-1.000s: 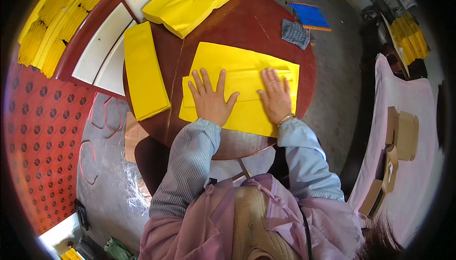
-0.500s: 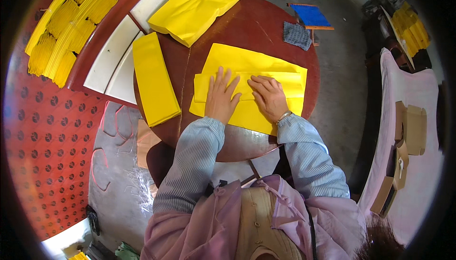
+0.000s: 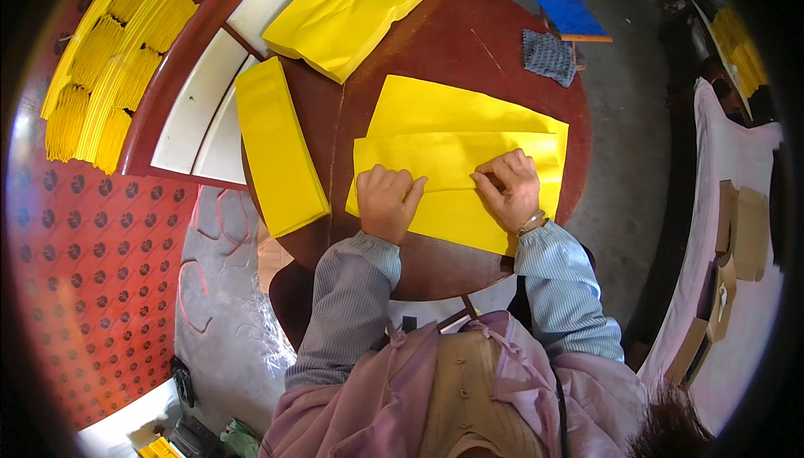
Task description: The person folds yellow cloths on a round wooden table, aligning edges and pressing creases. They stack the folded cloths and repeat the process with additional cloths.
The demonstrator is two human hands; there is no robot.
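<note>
A yellow sheet with a folded-over strip (image 3: 452,152) lies on the round reddish-brown table (image 3: 394,278), on top of more flat yellow material (image 3: 469,106) that looks like soft fabric or felt. My left hand (image 3: 389,204) is closed at the left end of the strip's near edge, fingers curled and thumb pointing right. Toward the right end, my right hand (image 3: 509,190) is closed too, thumb and forefinger bent together at the same edge. Both seem to pinch the sheet, though the fingertips are partly hidden. A bracelet (image 3: 532,222) circles my right wrist.
Left of the sheet lies a long folded yellow stack (image 3: 280,148); a wider yellow pile (image 3: 352,14) sits behind it. A grey textured cloth (image 3: 548,56) is at the table's right edge, beside a blue-topped stool (image 3: 574,16). Bundled yellow pieces (image 3: 117,64) stand far left.
My hands, flat on the strip before, have drawn toward me to its near edge and curled closed. The view has shifted slightly.
</note>
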